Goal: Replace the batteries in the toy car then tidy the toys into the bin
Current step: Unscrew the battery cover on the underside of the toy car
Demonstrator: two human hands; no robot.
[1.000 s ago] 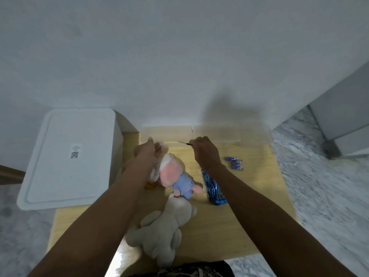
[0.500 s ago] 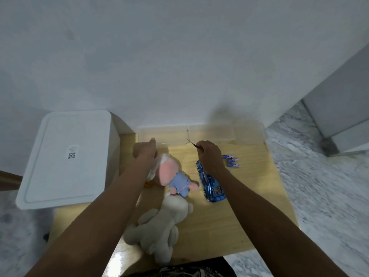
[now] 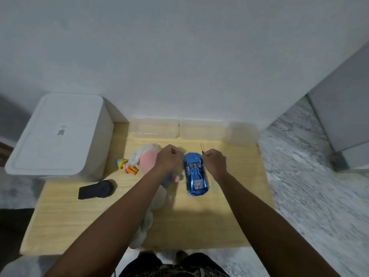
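The right hand (image 3: 215,162), just right of the frame's middle, is curled tight and pinches a thin screwdriver (image 3: 202,148) whose shaft pokes up and to the left out of the fist. The left hand (image 3: 168,158) sits level with it, a little left of centre, fingers curled in; whether it holds anything I cannot tell (the knuckles hide the palm). Between the two hands, close beside both, the blue toy car (image 3: 195,174) lies on the wooden desk (image 3: 199,220), wheels down, its nose toward the top of the frame; no contact with either hand shows. Under and left of the left wrist lies a pink plush toy (image 3: 146,158), with a small yellow and orange figure (image 3: 127,166) just beside it. A beige plush (image 3: 148,218) lies mostly hidden under the left forearm. A black remote (image 3: 96,189) rests at centre left, and the white lidded bin (image 3: 58,134) stands at the left edge of the frame, off the desk's corner.
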